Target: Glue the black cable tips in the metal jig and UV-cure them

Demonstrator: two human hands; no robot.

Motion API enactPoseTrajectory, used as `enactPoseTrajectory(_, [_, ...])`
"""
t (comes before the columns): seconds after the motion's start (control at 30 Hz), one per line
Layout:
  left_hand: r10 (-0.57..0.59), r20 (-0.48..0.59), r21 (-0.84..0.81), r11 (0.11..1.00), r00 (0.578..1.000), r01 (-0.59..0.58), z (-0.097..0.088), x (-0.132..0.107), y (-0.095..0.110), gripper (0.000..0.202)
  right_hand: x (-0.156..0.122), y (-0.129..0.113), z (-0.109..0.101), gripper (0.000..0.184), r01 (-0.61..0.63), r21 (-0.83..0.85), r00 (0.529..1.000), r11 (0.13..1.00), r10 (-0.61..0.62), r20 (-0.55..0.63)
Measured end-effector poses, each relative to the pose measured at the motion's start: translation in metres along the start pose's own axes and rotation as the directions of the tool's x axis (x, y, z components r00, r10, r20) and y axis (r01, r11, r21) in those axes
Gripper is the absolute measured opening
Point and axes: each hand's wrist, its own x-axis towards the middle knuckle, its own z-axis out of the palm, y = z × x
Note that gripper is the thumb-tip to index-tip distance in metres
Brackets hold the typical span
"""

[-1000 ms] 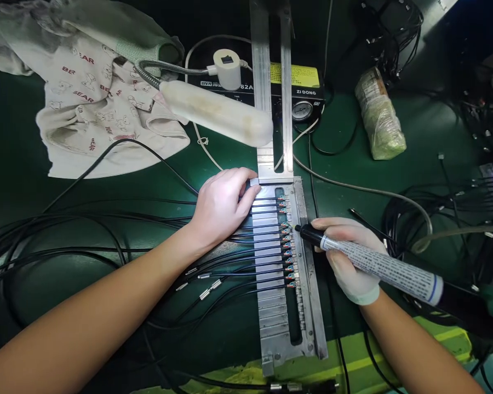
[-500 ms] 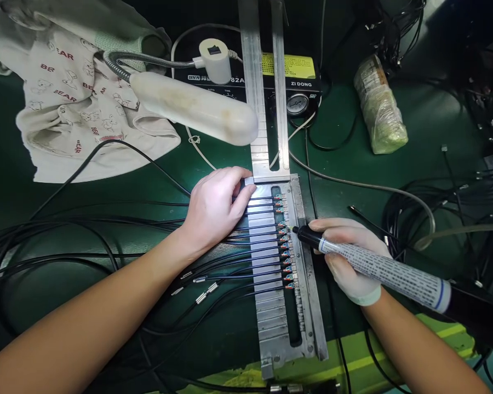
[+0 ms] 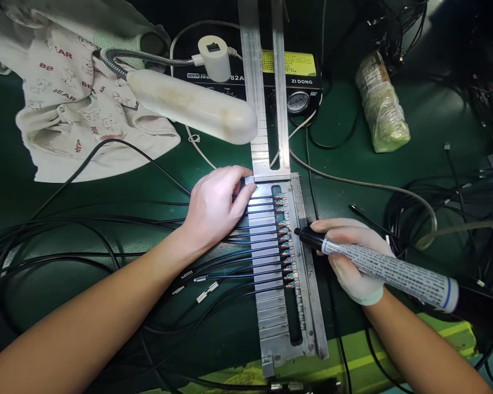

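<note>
My bare left hand lies over the black cables, its thumb and curled fingers gripping the upper left corner of a slotted metal cable fixture. Across the fixture run several cables, their ends lined up in a row with small coloured wires and metal connectors. In my gloved right hand is a black dispensing syringe with a densely printed white label. Its thin tip points left at a connector in the upper half of the row; whether it touches cannot be told.
A white lamp on a flexible neck hangs above the fixture. Behind are a black dispenser box with a gauge and another metal fixture. Printed cloth lies left, a wrapped bundle right, and coiled cables beyond my right hand.
My right hand and the syringe have shifted slightly right, drawing the tip back a little from the connectors. My left hand keeps its hold on the fixture.
</note>
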Motion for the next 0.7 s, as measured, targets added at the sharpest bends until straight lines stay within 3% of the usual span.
enactPoseTrajectory(0.7, [-0.002,0.004,0.013,1.000,1.000,0.002,-0.0001,-0.0004,0.0000,0.025,0.0010,0.0002,0.0014,0.027,0.014,-0.053,1.000,0.998,-0.015,-0.017])
